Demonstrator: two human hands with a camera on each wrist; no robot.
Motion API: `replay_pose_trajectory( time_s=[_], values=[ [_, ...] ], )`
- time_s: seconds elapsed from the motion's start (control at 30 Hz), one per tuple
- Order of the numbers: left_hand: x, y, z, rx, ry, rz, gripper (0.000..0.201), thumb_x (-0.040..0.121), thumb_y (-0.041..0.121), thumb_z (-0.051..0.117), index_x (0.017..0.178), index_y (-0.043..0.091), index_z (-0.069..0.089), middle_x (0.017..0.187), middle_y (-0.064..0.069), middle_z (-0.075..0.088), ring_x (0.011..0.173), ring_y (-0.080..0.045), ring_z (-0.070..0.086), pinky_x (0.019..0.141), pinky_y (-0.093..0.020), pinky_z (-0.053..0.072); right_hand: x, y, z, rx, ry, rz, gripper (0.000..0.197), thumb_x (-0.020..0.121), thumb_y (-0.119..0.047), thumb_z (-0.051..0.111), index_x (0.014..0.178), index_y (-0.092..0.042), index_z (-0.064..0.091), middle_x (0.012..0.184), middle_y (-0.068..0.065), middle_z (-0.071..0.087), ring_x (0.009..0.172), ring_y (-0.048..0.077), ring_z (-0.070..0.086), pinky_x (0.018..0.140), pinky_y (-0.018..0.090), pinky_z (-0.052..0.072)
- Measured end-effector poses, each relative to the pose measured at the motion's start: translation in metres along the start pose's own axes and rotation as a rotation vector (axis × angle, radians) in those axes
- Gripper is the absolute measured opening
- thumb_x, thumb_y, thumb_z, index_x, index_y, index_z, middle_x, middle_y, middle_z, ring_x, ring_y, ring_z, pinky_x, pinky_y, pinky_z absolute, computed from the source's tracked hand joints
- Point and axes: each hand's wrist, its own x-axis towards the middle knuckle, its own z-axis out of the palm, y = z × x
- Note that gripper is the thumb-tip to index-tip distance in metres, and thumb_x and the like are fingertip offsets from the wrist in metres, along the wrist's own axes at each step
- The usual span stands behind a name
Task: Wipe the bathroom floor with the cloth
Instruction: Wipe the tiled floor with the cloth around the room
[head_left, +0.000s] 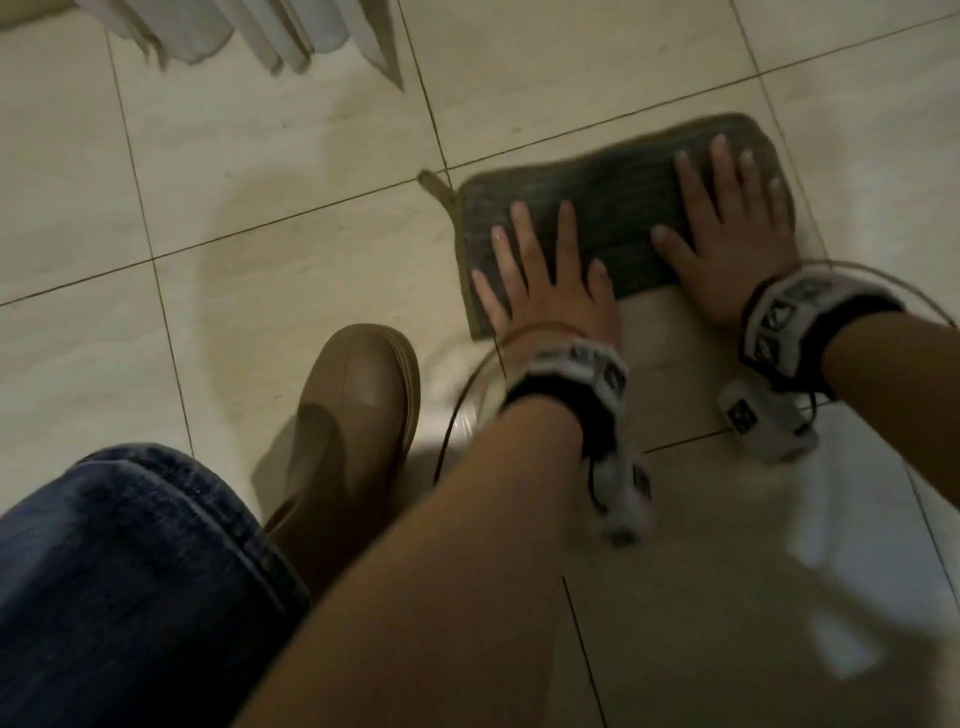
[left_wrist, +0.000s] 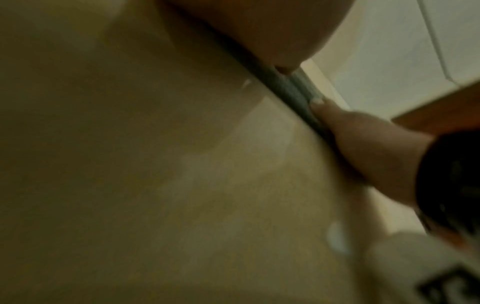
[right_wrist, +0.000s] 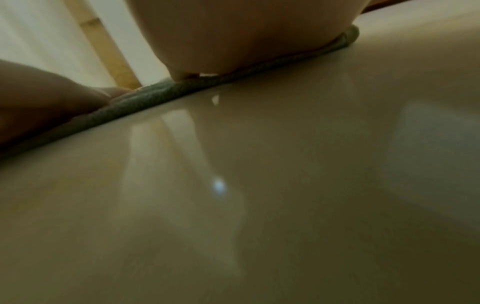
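A dark grey-green cloth (head_left: 618, 208) lies spread flat on the pale tiled bathroom floor (head_left: 291, 171), straddling a grout line. Both palms press down on it. The left hand (head_left: 550, 280) sits on the end of the cloth nearest the brown boot (head_left: 358, 415), fingers (head_left: 524, 228) straight and splayed, gripping nothing. The right hand (head_left: 727, 228) covers the cloth's other end, its fingers likewise stretched out flat across the fabric, with the heel of the palm just off the cloth's near edge on bare tile. A small hanging loop (head_left: 434, 184) sticks out from the cloth's corner on the boot side.

Each wrist carries a black-and-white strapped band (head_left: 795, 317) with thin cable looping away from it. A denim trouser leg (head_left: 130, 571) fills the corner beside the boot. Beyond the cloth, folds of pale fabric (head_left: 249, 36), possibly a curtain, reach the floor.

From the right wrist view the cloth's edge (right_wrist: 155, 92) shows as a thin ribbed strip pinned under the palm on glossy tile (right_wrist: 259, 185); the left wrist view is blurred but shows the same edge (left_wrist: 293, 90).
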Motion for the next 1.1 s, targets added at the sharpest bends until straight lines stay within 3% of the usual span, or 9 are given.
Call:
replay_pose_trajectory(
  time_s=[0.1, 0.2, 0.3, 0.47, 0.6, 0.77, 0.87, 0.93, 1.1],
  values=[
    [-0.077, -0.005, 0.034, 0.044, 0.028, 0.025, 0.064, 0.097, 0.051, 0.019, 0.156, 0.037, -0.004, 0.164, -0.003, -0.014, 0.151, -0.026, -0.006, 0.119, -0.055, -0.002, -0.070, 0.014, 0.019, 0.011, 0.019, -0.017, 0.079, 0.091, -0.065, 0.010, 0.158, -0.024, 0.005, 0.164, 0.012, 0.001, 0.149, 0.034, 0.007, 0.119, 0.048, 0.005],
    [-0.154, -0.002, 0.065, 0.048, -0.016, -0.016, 0.068, 0.093, 0.050, 0.029, 0.157, 0.035, 0.011, 0.165, -0.007, 0.005, 0.150, -0.030, 0.012, 0.118, -0.055, 0.006, -0.155, 0.032, 0.044, 0.005, 0.004, 0.033, 0.075, 0.095, -0.062, 0.011, 0.157, -0.020, 0.014, 0.163, 0.015, 0.009, 0.146, 0.039, 0.017, 0.116, 0.050, 0.011],
    [-0.197, -0.007, 0.082, 0.097, -0.088, -0.035, 0.074, 0.087, 0.051, 0.036, 0.156, 0.034, 0.019, 0.164, -0.008, 0.015, 0.151, -0.029, 0.008, 0.117, -0.052, -0.001, -0.219, 0.042, 0.059, 0.010, -0.019, 0.053, 0.075, 0.096, -0.061, 0.012, 0.157, -0.017, 0.016, 0.163, 0.015, 0.008, 0.144, 0.040, 0.020, 0.114, 0.053, 0.015],
    [-0.177, -0.008, 0.070, 0.036, -0.077, 0.030, 0.066, 0.093, 0.051, 0.031, 0.156, 0.035, 0.018, 0.165, -0.006, 0.010, 0.149, -0.026, 0.015, 0.116, -0.052, 0.001, -0.218, 0.037, 0.056, 0.068, -0.004, 0.098, 0.073, 0.094, -0.059, 0.018, 0.157, -0.023, 0.010, 0.163, 0.014, 0.007, 0.146, 0.038, 0.016, 0.115, 0.051, 0.012],
    [-0.097, 0.008, 0.044, 0.013, -0.125, 0.200, 0.057, 0.102, 0.050, 0.018, 0.155, 0.041, -0.003, 0.164, 0.002, -0.017, 0.150, -0.023, -0.014, 0.118, -0.051, -0.013, -0.157, 0.041, 0.043, 0.057, 0.062, 0.229, 0.079, 0.090, -0.061, 0.017, 0.157, -0.021, 0.011, 0.164, 0.013, 0.004, 0.149, 0.035, 0.008, 0.118, 0.051, 0.007],
    [-0.020, 0.032, 0.026, 0.046, -0.135, 0.302, 0.057, 0.102, 0.050, 0.020, 0.155, 0.042, -0.002, 0.162, 0.006, -0.021, 0.149, -0.020, -0.019, 0.112, -0.045, -0.024, -0.090, 0.049, 0.025, 0.125, 0.078, 0.361, 0.082, 0.084, -0.068, 0.007, 0.156, -0.030, -0.001, 0.165, 0.005, -0.007, 0.151, 0.027, -0.003, 0.120, 0.045, -0.004],
    [-0.040, 0.027, 0.034, 0.070, -0.105, 0.309, 0.060, 0.101, 0.050, 0.020, 0.154, 0.041, -0.007, 0.162, 0.004, -0.024, 0.148, -0.021, -0.021, 0.114, -0.048, -0.023, -0.106, 0.041, 0.033, 0.113, 0.089, 0.383, 0.079, 0.087, -0.066, 0.005, 0.157, -0.029, 0.001, 0.165, 0.005, -0.004, 0.150, 0.028, 0.001, 0.120, 0.046, 0.000],
    [-0.069, 0.016, 0.046, 0.088, -0.061, 0.334, 0.062, 0.100, 0.050, 0.019, 0.155, 0.039, -0.005, 0.163, 0.002, -0.019, 0.150, -0.023, -0.015, 0.118, -0.052, -0.014, -0.135, 0.031, 0.045, 0.092, 0.135, 0.426, 0.075, 0.091, -0.061, 0.009, 0.158, -0.026, 0.006, 0.165, 0.008, 0.002, 0.150, 0.030, 0.008, 0.120, 0.047, 0.004],
    [-0.125, 0.001, 0.071, 0.175, -0.084, 0.467, 0.063, 0.092, 0.050, 0.031, 0.153, 0.033, 0.029, 0.163, -0.004, 0.019, 0.148, -0.029, 0.020, 0.113, -0.058, 0.012, -0.215, 0.004, 0.078, 0.064, 0.189, 0.532, 0.069, 0.094, -0.047, 0.025, 0.155, -0.015, 0.019, 0.161, 0.018, 0.017, 0.143, 0.038, 0.025, 0.117, 0.052, 0.015]
  ],
)
